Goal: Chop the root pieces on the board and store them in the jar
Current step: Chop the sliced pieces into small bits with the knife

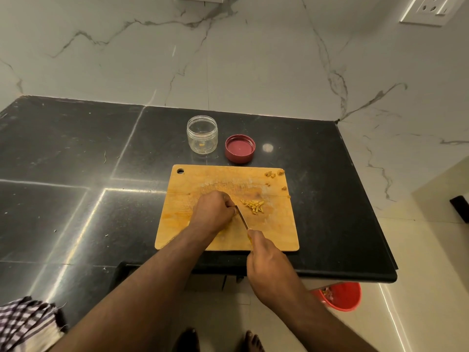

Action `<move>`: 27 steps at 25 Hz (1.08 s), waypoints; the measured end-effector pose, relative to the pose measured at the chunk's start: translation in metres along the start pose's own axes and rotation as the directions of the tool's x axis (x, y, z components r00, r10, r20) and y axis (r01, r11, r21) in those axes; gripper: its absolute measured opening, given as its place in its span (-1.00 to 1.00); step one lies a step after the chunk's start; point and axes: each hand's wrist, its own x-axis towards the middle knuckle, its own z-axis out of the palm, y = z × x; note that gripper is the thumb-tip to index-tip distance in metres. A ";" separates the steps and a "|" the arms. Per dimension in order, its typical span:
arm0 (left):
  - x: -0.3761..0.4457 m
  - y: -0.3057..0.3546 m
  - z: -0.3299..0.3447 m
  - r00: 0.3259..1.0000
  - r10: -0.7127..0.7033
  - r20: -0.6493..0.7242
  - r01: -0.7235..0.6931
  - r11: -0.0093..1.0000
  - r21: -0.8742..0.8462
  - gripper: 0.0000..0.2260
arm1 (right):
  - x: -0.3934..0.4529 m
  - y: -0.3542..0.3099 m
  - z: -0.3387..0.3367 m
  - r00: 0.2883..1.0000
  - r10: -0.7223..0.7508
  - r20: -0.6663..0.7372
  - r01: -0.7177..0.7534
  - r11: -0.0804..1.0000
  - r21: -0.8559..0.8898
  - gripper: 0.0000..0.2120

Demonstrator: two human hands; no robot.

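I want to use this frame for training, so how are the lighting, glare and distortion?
Head view: dim and warm; streaks of glare cross the black counter, with a bright spot beside the red lid; wide-angle bending curves the counter edges; the chopped pieces look soft; left hand hides its root.

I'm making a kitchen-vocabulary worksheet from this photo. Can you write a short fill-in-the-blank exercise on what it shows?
1. The right hand holds a ____ over the cutting board.
2. The red lid lies to the ____ of the clear jar.
3. The chopped root pieces lie on the ____, right of the left hand.
4. The jar stands ____ the board, on the counter.

Missing words: knife; right; board; behind
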 end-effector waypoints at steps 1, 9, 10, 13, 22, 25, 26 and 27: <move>-0.001 0.000 0.000 1.000 0.002 -0.002 -0.002 1.000 0.007 -0.94 | -0.006 0.001 -0.001 1.000 0.005 0.005 -0.005 1.000 0.008 -0.65; -0.005 -0.002 -0.004 0.998 0.055 0.007 -0.055 0.997 0.046 -0.84 | -0.015 0.003 -0.010 0.997 0.053 -0.054 -0.050 0.997 0.057 -0.62; -0.005 -0.002 -0.005 0.998 0.056 0.010 -0.057 0.997 0.046 -0.84 | -0.013 0.002 -0.010 0.998 0.055 -0.043 -0.052 0.997 0.062 -0.62; -0.006 -0.001 -0.005 0.999 0.040 -0.004 -0.040 0.998 0.041 -0.88 | -0.006 -0.001 -0.007 0.998 0.038 -0.046 -0.036 0.998 0.046 -0.62; -0.003 -0.002 -0.004 1.000 0.002 0.004 -0.003 1.000 0.010 -0.92 | 0.008 -0.005 0.003 1.000 0.022 -0.004 -0.022 1.000 -0.003 -0.63; -0.002 -0.002 -0.003 1.000 0.000 0.002 0.000 1.000 0.016 -0.94 | -0.005 -0.003 0.004 1.000 0.023 0.009 -0.023 1.000 -0.002 -0.65; -0.002 -0.002 -0.004 1.000 -0.002 0.005 0.002 1.000 0.017 -0.94 | -0.011 -0.002 0.003 1.000 0.018 0.013 -0.018 1.000 0.003 -0.65; -0.003 -0.002 -0.003 1.000 -0.005 0.007 0.004 1.000 0.014 -0.93 | -0.017 -0.001 0.002 1.000 0.013 0.011 -0.013 1.000 0.007 -0.65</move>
